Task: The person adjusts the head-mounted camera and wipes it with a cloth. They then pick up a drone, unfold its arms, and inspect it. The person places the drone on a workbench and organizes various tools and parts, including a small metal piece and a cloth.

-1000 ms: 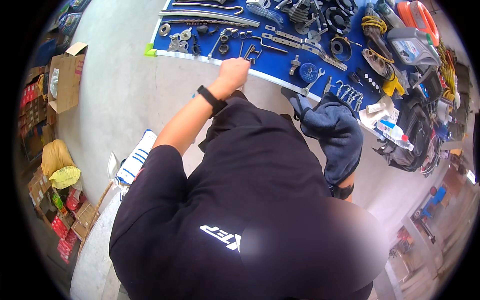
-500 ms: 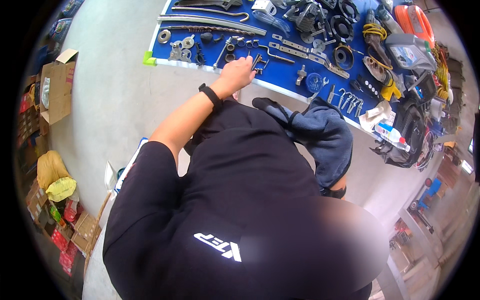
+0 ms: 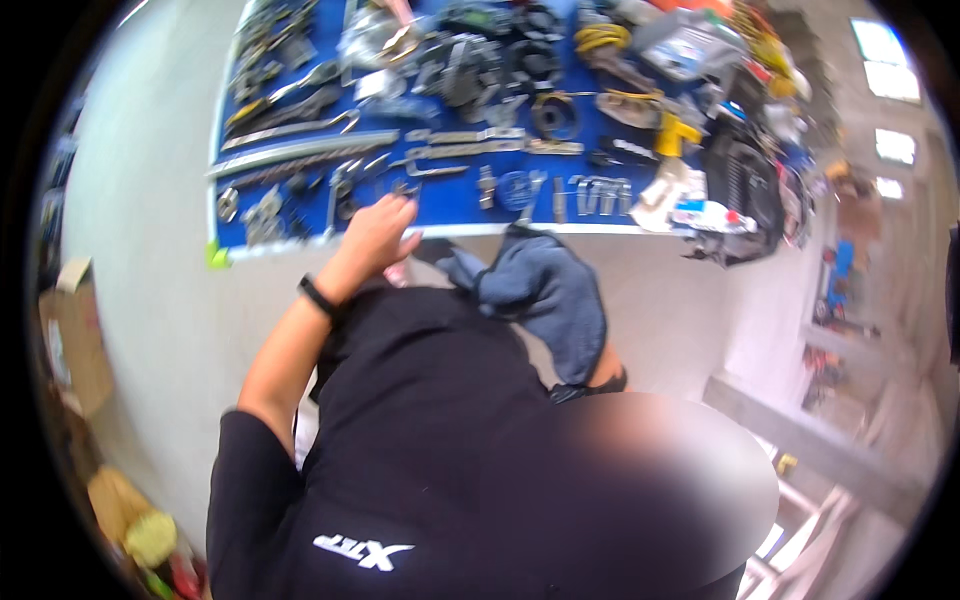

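My left hand (image 3: 378, 236), with a black band (image 3: 318, 297) at its wrist, reaches to the near edge of the blue-topped table (image 3: 455, 190). Its thumb stands apart from the bent fingers. Under the fingertips lie small metal parts (image 3: 402, 188), smeared by motion; nothing shows clearly in the grasp. A blue-grey fleece cloth (image 3: 545, 285) covers my right hand, whose fingers are hidden; only the forearm (image 3: 606, 368) shows below it. Right of my left hand lie a metal fitting (image 3: 487, 188), a round blue item (image 3: 515, 190), a wrench (image 3: 533, 192) and several hooked bolts (image 3: 603, 195).
Long metal bars (image 3: 310, 150) and flat brackets (image 3: 460, 143) lie farther in. A grey jug (image 3: 690, 45), a yellow tool part (image 3: 677, 133), a plastic bottle (image 3: 715, 216) and a black bag (image 3: 745, 195) crowd the right end. A cardboard box (image 3: 75, 340) stands at far left.
The view has swung, so the table sits farther left and squarer, and more of its far side shows. My left thumb now stands out from the fingers. The cloth stays over my right hand.
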The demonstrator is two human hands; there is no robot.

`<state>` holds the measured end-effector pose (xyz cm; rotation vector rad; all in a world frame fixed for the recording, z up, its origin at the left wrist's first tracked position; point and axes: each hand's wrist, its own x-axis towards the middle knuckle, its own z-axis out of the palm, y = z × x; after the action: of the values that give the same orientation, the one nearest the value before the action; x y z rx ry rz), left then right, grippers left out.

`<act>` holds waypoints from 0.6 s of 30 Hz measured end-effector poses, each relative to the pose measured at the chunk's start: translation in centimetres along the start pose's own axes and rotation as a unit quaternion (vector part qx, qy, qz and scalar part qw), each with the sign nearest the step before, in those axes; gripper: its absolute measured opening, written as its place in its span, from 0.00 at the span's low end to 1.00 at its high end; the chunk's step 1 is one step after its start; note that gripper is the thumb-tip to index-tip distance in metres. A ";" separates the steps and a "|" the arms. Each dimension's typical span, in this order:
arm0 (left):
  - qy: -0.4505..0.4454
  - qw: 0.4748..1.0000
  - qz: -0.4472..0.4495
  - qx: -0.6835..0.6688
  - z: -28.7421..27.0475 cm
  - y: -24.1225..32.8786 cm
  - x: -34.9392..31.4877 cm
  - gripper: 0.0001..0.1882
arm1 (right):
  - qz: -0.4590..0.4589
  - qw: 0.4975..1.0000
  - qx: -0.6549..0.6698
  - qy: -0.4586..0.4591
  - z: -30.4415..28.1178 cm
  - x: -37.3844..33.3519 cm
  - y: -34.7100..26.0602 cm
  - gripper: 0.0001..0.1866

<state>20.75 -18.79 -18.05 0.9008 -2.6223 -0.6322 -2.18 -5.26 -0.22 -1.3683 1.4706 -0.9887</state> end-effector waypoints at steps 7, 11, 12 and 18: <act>-0.206 0.938 0.108 -0.256 -3.9 10.4 7.8 0.36 | -0.037 0.974 -0.181 0.129 -4.2 -1.5 -1.8 0.07; -0.358 0.895 0.113 -0.241 1.7 15.7 11.3 0.24 | -0.075 0.952 -0.231 0.185 -8.7 -4.4 -0.7 0.13; -0.391 0.885 0.103 -0.230 2.9 17.0 11.9 0.21 | -0.094 0.945 -0.239 0.204 -9.7 -5.2 -0.3 0.13; -0.370 0.858 0.137 -0.330 6.1 26.6 17.2 0.17 | 0.072 0.951 -0.011 0.300 -15.8 -11.9 1.4 0.10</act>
<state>-8.35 -9.04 -7.88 0.0454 -2.6690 -1.9331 -17.48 6.54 4.18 -0.9932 1.9962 -1.3682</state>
